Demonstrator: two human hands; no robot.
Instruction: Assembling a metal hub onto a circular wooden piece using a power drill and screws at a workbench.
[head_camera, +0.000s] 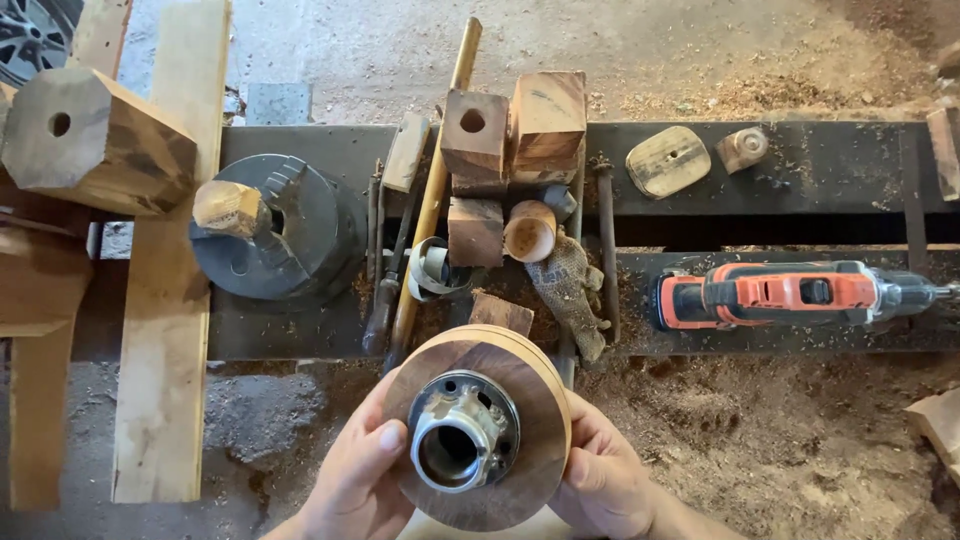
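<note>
Above sawdust floor (780, 450), hand-held wooden disc (520, 390)

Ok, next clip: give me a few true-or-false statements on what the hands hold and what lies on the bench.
1. Both hands grip a round wooden disc with a metal faceplate at its middle. True: left hand, right hand.
2. The cordless drill is blue and lies left of the disc. False: it is orange and dark, lying to the right.
3. A dark lathe chuck clamps a small wood piece. True.
4. The work glove is worn on the right hand. False: it lies on the bench; both hands are bare.
</note>
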